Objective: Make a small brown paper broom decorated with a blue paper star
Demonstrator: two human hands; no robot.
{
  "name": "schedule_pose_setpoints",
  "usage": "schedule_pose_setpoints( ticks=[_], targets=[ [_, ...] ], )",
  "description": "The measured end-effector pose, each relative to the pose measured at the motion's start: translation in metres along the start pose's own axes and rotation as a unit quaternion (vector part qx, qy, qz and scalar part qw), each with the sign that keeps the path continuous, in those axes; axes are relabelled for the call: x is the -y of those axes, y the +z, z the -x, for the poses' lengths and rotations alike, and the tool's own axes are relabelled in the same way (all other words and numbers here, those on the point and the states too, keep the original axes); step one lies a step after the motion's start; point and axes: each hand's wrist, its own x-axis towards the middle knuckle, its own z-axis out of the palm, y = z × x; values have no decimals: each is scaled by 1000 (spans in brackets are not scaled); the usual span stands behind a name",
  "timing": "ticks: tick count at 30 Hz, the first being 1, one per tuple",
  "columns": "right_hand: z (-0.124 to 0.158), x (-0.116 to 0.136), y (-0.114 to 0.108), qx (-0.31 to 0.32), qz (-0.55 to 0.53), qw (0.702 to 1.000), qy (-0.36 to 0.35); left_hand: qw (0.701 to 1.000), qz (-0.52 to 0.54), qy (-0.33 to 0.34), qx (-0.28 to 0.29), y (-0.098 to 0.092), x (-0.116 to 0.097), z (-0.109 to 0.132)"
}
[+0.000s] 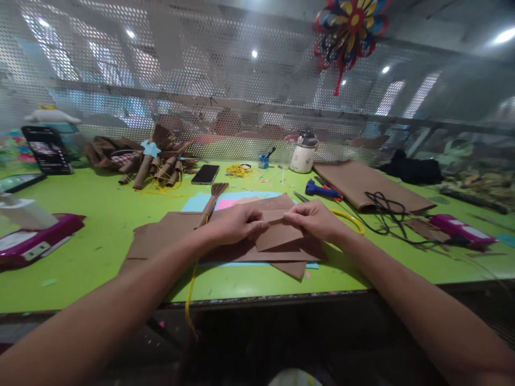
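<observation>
A craft workspace, judging by the brown paper (278, 237) and yellow string (238, 170) on the green table (96, 281).

Paper (278, 238): plain brown. Sheets under it: one light blue (191, 202), one pink (223, 204). Fringed roll (210, 205): brown. String (190, 292): yellow. Table (100, 220): lime green, flecked with pink and blue scraps. Star (150, 148): pale blue. Cloth (123, 158): dark-red and white check. Flat phone (205, 174): black. Small jar (263, 161): blue. Jug (301, 158): cream, faintly marked, its top grey. Tool (319, 188): deep blue. Cable (378, 206): black. Power strips (60, 236): magenta, faced in white. Pinwheel (355, 20): red, blue and yellow. Panel (241, 80): silver-grey, dotted all over with holes.
</observation>
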Motion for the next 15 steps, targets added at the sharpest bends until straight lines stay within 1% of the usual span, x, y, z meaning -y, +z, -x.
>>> schedule_pose_setpoints(
  ticks=[4, 6, 8, 11, 12, 13, 15],
  targets=[
    [0, -1, -5, 33, -42, 998, 25, 1000, 21, 4, 9, -1, 4, 0],
    [-1, -3, -8, 43, -91, 994, 34, 999, 36, 16, 17, -3, 5, -1],
    [-3, -5, -12, 28, -169, 984, 40, 997, 71, 23, 25, -5, 6, -1],
    [-4, -6, -15, -15, -279, 960, 25, 986, 160, 26, 30, -4, 4, 0],
    [-3, -5, -15, -8, -297, 955, 15, 980, 196, 26, 34, -2, 3, 1],
    [-2, -3, -14, 16, -306, 952, 6, 971, 233, 25, 42, 0, 1, 3],
    [2, 2, -10, 96, -298, 950, -14, 948, 311, 17, 69, 4, -3, 6]
  ],
)
